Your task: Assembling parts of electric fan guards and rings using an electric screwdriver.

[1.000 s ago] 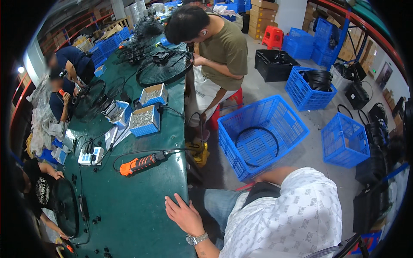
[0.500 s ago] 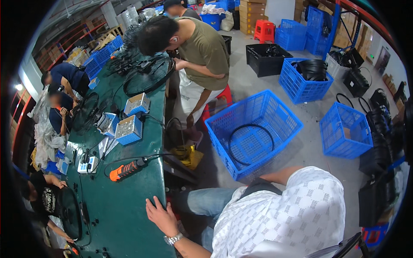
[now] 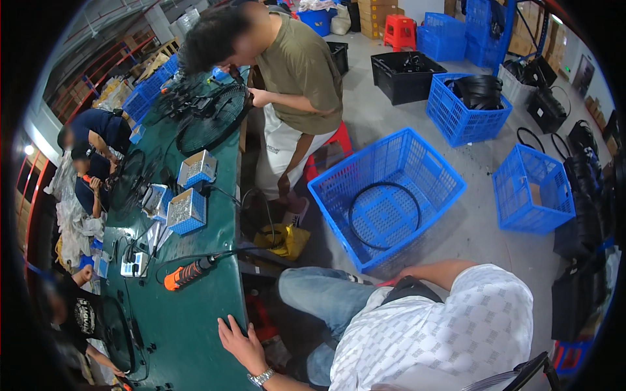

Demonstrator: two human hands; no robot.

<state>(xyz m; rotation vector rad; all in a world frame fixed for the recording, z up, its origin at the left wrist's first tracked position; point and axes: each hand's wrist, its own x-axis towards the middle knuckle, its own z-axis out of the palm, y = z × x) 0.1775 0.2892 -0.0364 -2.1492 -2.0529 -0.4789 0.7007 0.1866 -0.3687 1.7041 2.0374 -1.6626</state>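
My left hand (image 3: pixel 241 345), with a metal watch at the wrist, rests on the edge of the green table (image 3: pixel 195 319). Its fingers are spread and hold nothing. On the tabletop beyond it lies an orange and black power screwdriver (image 3: pixel 188 274) with a black cable, apart from the hand. My right hand (image 3: pixel 405 274) is down by my thigh, next to the large blue crate (image 3: pixel 336 218); its fingers are hidden. Inside that crate lies a thin black ring (image 3: pixel 353 225).
Blue-and-white boxes of small parts (image 3: pixel 187 212) and a white power strip (image 3: pixel 134 264) sit on the table. Across it, a co-worker in an olive shirt (image 3: pixel 303 72) handles a black fan grille (image 3: pixel 212 120). More blue crates (image 3: pixel 531 189) and a black bin (image 3: pixel 405 78) stand on the floor.
The whole view has shifted slightly. My left hand stays on the table edge. The olive-shirted co-worker leans further over the fan grille, and a co-worker at lower left has raised a hand.
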